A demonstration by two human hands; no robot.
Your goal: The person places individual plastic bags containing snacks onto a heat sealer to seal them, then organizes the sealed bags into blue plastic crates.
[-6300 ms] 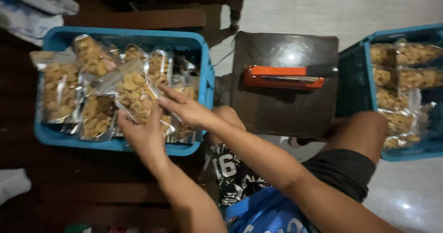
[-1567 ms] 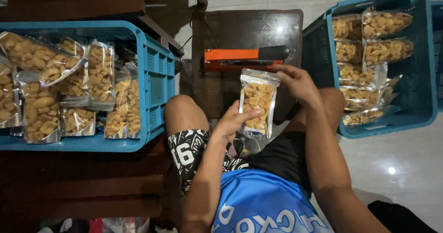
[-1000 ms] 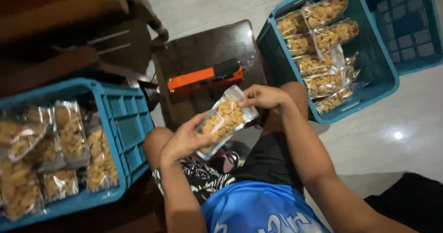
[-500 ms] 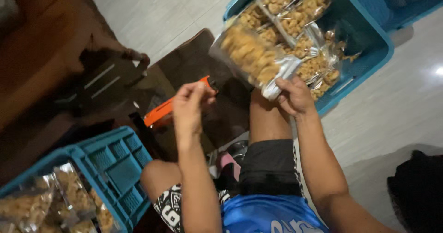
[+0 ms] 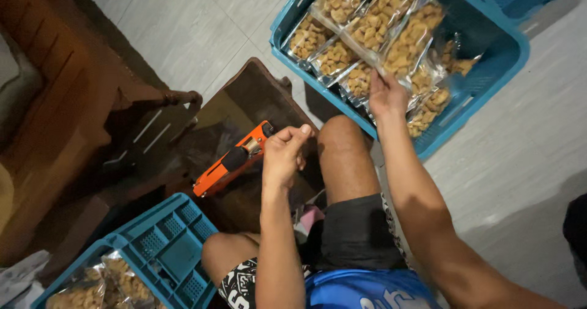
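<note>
Already my right hand (image 5: pixel 387 93) pinches a clear snack pouch (image 5: pixel 408 44) over the far blue crate (image 5: pixel 489 79), which looks nearly full of pouches; the near crate (image 5: pixel 164 253) holds more. My left hand (image 5: pixel 285 156) is loosely curled, empty, beside the orange sealer (image 5: pixel 232 160) on the small table (image 5: pixel 257 98). Tiled floor (image 5: pixel 526 162) lies open rightward.

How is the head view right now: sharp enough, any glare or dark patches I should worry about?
Head view: tilted but fairly sharp, no marked motion blur on the right hand or the pouch it holds. Soft glare on the pouches' clear film in the right crate. Left side dim: the wooden furniture and the stand under the orange sealer sit in shadow. Left hand evenly lit.
</note>
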